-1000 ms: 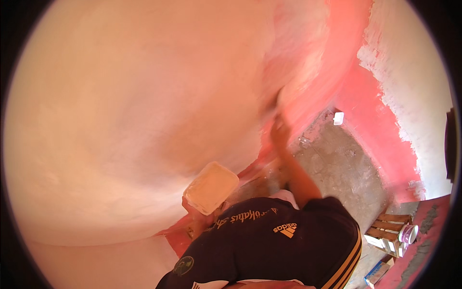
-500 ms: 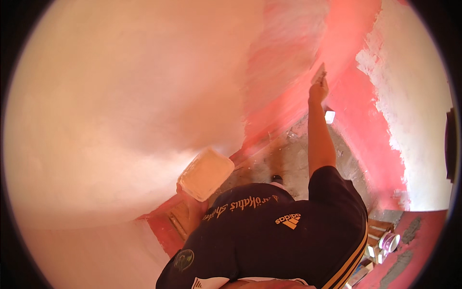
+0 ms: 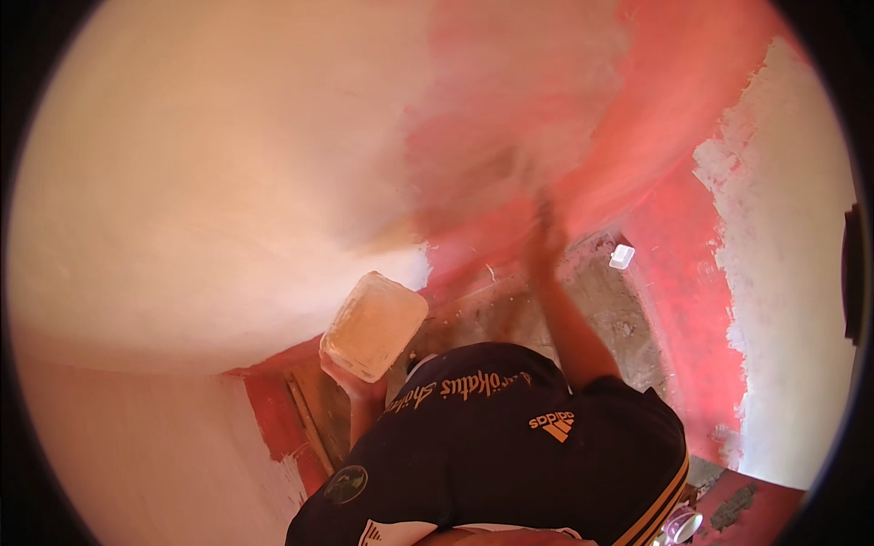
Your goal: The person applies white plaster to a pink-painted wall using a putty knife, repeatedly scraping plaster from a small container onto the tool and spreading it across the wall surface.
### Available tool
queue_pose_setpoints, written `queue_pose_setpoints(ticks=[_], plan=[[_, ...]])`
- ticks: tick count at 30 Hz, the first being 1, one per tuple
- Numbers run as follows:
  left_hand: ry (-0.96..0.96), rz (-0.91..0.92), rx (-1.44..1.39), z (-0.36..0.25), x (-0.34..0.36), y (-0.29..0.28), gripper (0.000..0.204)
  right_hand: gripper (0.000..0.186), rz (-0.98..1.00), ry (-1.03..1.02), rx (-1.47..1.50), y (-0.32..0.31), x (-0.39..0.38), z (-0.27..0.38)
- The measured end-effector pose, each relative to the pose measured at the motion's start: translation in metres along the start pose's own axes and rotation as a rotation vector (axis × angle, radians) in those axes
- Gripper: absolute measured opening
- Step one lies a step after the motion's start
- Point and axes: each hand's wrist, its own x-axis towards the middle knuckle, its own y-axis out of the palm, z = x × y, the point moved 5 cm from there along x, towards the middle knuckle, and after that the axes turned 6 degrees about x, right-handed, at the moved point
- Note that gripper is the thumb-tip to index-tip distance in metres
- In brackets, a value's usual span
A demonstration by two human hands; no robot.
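My left hand (image 3: 350, 375) is closed on the lower edge of a pale rectangular tub with rounded corners (image 3: 375, 326), held tilted beside the wall. What the tub holds cannot be made out. My right arm stretches forward to the red wall (image 3: 601, 187). My right hand (image 3: 546, 244) is smeared by motion, close to the wall where pale filler thins over red. A flat putty blade (image 3: 496, 168) shows only as a blur ahead of its fingers. Pale smooth coating (image 3: 228, 182) covers the wall to the left.
A small white container (image 3: 622, 257) lies on the dirty floor (image 3: 601, 305) near the corner. The right wall carries a ragged-edged pale coat (image 3: 787, 246). A purple and white bucket (image 3: 681, 525) stands at the lower right. Wooden boards (image 3: 309, 423) lean at the lower left.
My right hand has swept left and nearer along the wall from the corner with the putty blade. The tub has moved slightly left, and the view has shifted.
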Motion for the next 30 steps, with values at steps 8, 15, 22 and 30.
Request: queue_pose_setpoints(ticks=[8,15,22,30], plan=[[-0.080,-0.160,-0.179,0.063,-0.047,0.031,0.061,0.038,0.016,-0.025,-0.152,0.012,0.051,0.012],[-0.149,-0.169,-0.162,0.074,-0.065,0.029,0.066,0.042,0.368,-0.016,-0.149,0.031,-0.073,-0.022],[-0.141,-0.160,-0.130,0.077,-0.085,-0.001,0.071,0.042,-0.359,-0.119,-0.081,-0.061,0.105,-0.009],[-0.142,-0.068,-0.065,0.059,-0.075,-0.001,0.073,0.049,0.190,-0.397,0.148,0.083,-0.025,0.120]])
